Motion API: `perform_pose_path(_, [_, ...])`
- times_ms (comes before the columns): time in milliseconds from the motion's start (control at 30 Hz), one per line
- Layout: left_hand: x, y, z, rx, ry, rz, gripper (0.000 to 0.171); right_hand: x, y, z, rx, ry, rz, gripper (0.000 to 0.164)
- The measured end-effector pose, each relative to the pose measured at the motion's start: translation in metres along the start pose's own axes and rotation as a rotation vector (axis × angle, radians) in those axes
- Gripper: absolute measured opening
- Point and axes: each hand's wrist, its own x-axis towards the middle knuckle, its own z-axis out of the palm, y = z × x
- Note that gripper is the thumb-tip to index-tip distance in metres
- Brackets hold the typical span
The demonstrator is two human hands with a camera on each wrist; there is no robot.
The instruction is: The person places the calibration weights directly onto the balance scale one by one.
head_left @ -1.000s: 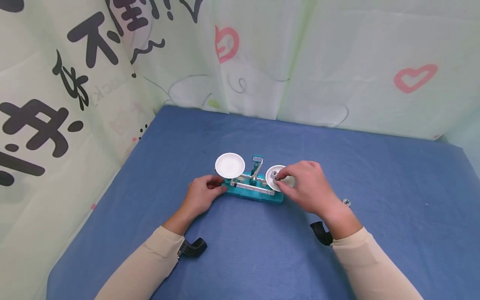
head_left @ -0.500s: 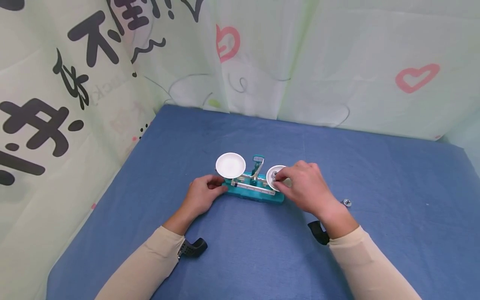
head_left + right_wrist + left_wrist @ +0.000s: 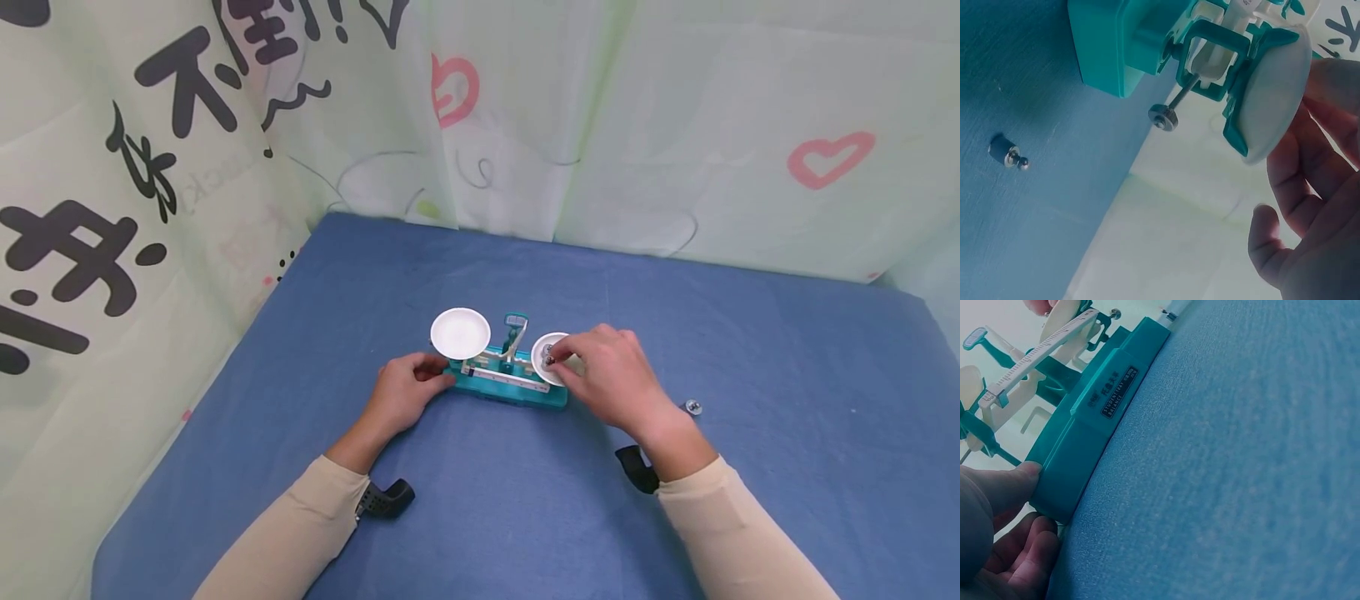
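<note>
A teal balance scale [image 3: 510, 390] stands on the blue table. My left hand [image 3: 403, 392] grips the left end of its base, and in the left wrist view the thumb [image 3: 1025, 474] presses on the teal base. The left white pan [image 3: 461, 334] holds nothing and sits higher than the right white pan [image 3: 536, 360]. Over the right pan, my right hand [image 3: 611, 371] pinches a small metal weight between thumb and index finger; the fingertips mostly hide it. A metal weight [image 3: 548, 349] rests in that pan. The right wrist view shows the pan's underside, so the pinched weight is hidden there.
Another metal weight [image 3: 1007, 152] lies on the blue table [image 3: 787, 467], to the right of the scale. An adjusting nut [image 3: 1164, 117] sticks out from the scale's right end. A printed curtain [image 3: 675, 125] borders the table at the back and left.
My right hand has shifted very slightly left over the right pan, its fingertips still on the weight. The left hand and the scale have stayed in place.
</note>
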Motion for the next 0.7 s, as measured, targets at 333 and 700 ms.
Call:
perform_pose_path(333, [0.000, -0.002, 0.001, 0.003, 0.005, 0.008, 0.024, -0.019, 0.016, -0.014, 0.141, 0.071, 0.098, 0.022])
perform_pose_path(700, [0.000, -0.002, 0.001, -0.003, 0.004, 0.004, 0.023, -0.043, 0.049, -0.005, 0.165, -0.044, 0.238, 0.027])
